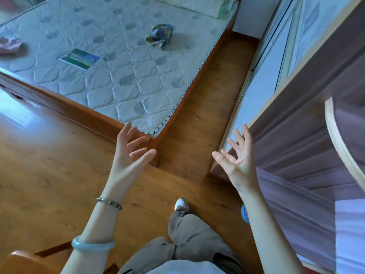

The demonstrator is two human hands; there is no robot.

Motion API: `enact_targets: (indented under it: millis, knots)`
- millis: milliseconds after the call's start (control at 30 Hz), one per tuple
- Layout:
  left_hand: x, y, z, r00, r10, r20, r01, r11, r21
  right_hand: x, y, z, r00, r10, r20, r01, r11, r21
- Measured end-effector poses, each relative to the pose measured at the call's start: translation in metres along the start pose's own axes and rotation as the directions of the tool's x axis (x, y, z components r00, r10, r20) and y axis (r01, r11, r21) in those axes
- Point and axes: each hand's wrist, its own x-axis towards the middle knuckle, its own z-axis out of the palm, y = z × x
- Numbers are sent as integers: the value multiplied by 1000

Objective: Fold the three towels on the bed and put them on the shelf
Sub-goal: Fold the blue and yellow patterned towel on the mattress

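From the head camera we see our left hand (pixel 130 155) and right hand (pixel 236 161) both raised with fingers spread wide and holding nothing, over the wooden floor (pixel 49 165) near the corner of the bed (pixel 110 76). Of the task's things, a crumpled blue-and-yellow towel (pixel 159 36) lies far up on the mattress, a flat folded green-and-blue towel (pixel 80 58) lies nearer the middle, and a pinkish towel (pixel 9 45) sits blurred at the left edge; all are well apart from our hands. We judge the main risk to be reach: the crumpled one sits deep on the bed, so leaning for it could drag the cloth or disturb the folded piece. The quilted surface may also let a fold go uneven. The gap between the bed and the purple-brown cabinet (pixel 308 135) on our right is narrow, so a carried towel could brush its edge. We cannot tell from here which part serves as the shelf.
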Motion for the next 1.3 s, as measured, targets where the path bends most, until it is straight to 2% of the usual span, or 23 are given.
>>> enact_targets:
  millis: [333, 567, 767, 933, 1033, 1300]
  knots:
    - [156, 20, 50, 998, 31, 46, -31, 1000, -4, 157, -9, -7, 1000, -2, -8, 2, 998, -65]
    - [281, 8, 67, 995, 43, 89, -44, 999, 17, 264, 3, 8, 996, 36, -80, -43, 995, -94]
    - [421, 8, 80, 992, 54, 114, -46, 996, -73, 381, -10, 15, 985, 47, -166, -55, 998, -43]
    - [520, 25, 98, 984, 69, 165, -61, 997, -55, 474, -24, 20, 978, 36, -206, -41, 999, -18]
    - [563, 28, 112, 977, 63, 206, -58, 998, -33, 518, -26, 23, 975, 38, -217, -37, 999, 10]
    - [651, 15, 155, 980, 4, 197, -3, 1000, -8, 633, -20, 0, 981, 51, -189, -52, 999, 0]
